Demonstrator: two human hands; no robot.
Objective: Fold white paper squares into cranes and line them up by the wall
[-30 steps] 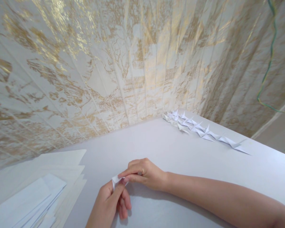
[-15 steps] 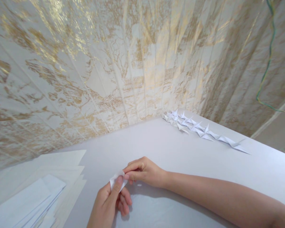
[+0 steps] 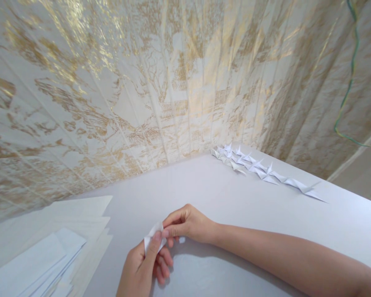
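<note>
A small piece of folded white paper (image 3: 156,229) is held between both hands, low in the middle of the head view. My left hand (image 3: 146,260) pinches it from below, thumb on top, the other fingers curled beneath. From the right, my right hand (image 3: 188,225) grips its edge between thumb and forefinger. Part of the paper is hidden by the thumbs. A little white tip shows just below my right hand; I cannot tell whether it belongs to the same paper.
Several folded paper cranes (image 3: 259,167) stand in rows at the table's far right. Stacked sheets of cream paper (image 3: 89,206) and white paper (image 3: 27,260) lie at the left. Behind the white table (image 3: 160,185) rises a gold-patterned wall covering (image 3: 173,82), with a green cord (image 3: 349,90) at right.
Both hands have shifted very slightly to the right with the paper. The white tip under my right hand shows more than before.
</note>
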